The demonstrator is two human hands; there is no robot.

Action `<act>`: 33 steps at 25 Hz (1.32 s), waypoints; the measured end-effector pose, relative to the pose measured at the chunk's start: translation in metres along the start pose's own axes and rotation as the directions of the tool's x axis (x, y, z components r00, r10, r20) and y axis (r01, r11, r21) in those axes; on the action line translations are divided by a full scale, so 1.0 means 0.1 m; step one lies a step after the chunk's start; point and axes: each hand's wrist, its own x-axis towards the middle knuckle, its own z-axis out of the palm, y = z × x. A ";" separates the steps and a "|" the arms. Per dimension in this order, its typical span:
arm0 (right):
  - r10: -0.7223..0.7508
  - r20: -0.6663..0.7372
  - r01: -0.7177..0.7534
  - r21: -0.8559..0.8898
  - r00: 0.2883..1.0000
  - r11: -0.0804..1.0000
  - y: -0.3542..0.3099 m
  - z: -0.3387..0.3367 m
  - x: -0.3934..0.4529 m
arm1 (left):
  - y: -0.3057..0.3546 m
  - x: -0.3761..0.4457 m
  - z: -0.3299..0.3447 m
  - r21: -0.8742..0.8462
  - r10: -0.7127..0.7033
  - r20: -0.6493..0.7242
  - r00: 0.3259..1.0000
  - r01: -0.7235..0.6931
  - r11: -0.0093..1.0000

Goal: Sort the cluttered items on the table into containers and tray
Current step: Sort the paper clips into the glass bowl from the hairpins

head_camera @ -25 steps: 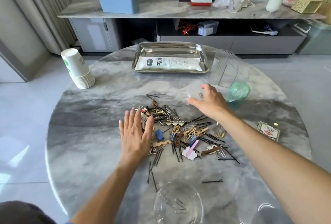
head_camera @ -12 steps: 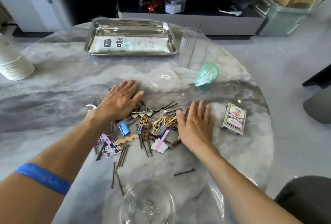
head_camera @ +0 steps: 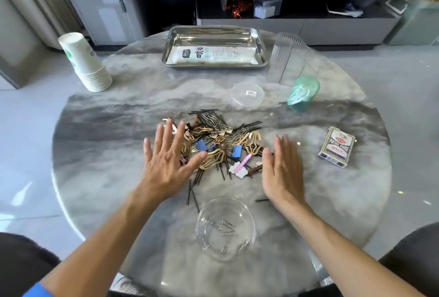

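Observation:
A heap of hair clips, bobby pins and paper clips lies mid-table. My left hand is spread flat over the heap's left edge, fingers straight. My right hand lies flat at the heap's right edge, fingers together, holding nothing. A clear glass bowl with a few paper clips stands nearest me. A steel tray with a white packet sits at the far side. A clear lid, a green tub lying tilted and a clear ribbed container are at the far right.
A pack of playing cards lies right of my right hand. A leaning stack of paper cups stands at the far left. Loose bobby pins lie between heap and bowl. Dark chairs flank the near table edge.
My left hand has drawn back from the heap's far side to its left edge. The heap looks more gathered between both hands. The camera has shifted.

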 end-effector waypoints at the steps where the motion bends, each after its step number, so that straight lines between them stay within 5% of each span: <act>1: -0.102 0.032 0.104 -0.050 0.994 0.993 -0.05 0.05 -0.05 | -0.02 -0.10 0.01 0.029 0.073 0.042 0.996 -0.075 0.997; 4: -0.237 0.084 0.236 0.023 0.968 0.972 -0.26 0.08 -0.01 | -0.18 -0.24 -0.10 0.016 0.190 0.188 0.964 -0.197 0.980; 8: -0.091 0.040 0.049 0.596 0.995 0.801 -0.36 -0.17 0.10 | -0.27 -0.35 -0.16 0.107 0.248 0.322 0.914 -0.295 0.949; 11: -0.203 -0.081 0.218 0.323 0.976 0.921 -0.18 -0.45 0.07 | -0.19 -0.33 -0.05 0.141 0.192 0.242 0.951 -0.230 0.963; 15: -0.407 0.410 0.409 0.087 0.816 0.908 -0.06 -0.68 0.01 | -0.04 -0.23 0.02 0.107 0.109 0.068 0.992 -0.116 0.987; 17: -0.443 0.499 0.499 0.026 0.744 0.866 -0.08 -0.61 -0.01 | 0.06 -0.18 0.01 0.085 0.144 -0.051 0.988 -0.140 0.987; 20: -0.492 0.377 0.513 0.052 0.785 0.857 -0.10 -0.44 -0.01 | 0.22 -0.10 0.02 0.102 0.286 -0.202 0.937 -0.271 0.957; 23: -0.503 0.229 0.488 0.124 0.833 0.864 -0.22 -0.39 0.16 | 0.29 -0.05 0.09 0.126 0.316 -0.161 0.935 -0.298 0.946; 27: -0.324 0.015 0.319 0.122 0.946 0.940 -0.30 -0.67 0.76 | 0.32 0.08 0.14 0.118 0.281 -0.195 0.940 -0.262 0.958; 30: -0.360 0.116 0.358 0.041 0.926 0.933 -0.26 -0.74 0.99 | 0.38 0.23 0.12 -0.006 0.206 -0.239 0.949 -0.214 0.977; 33: -0.446 0.281 0.426 0.134 0.850 0.895 -0.34 -0.64 1.00 | 0.44 0.36 0.05 -0.300 -0.018 -0.256 0.967 -0.062 0.952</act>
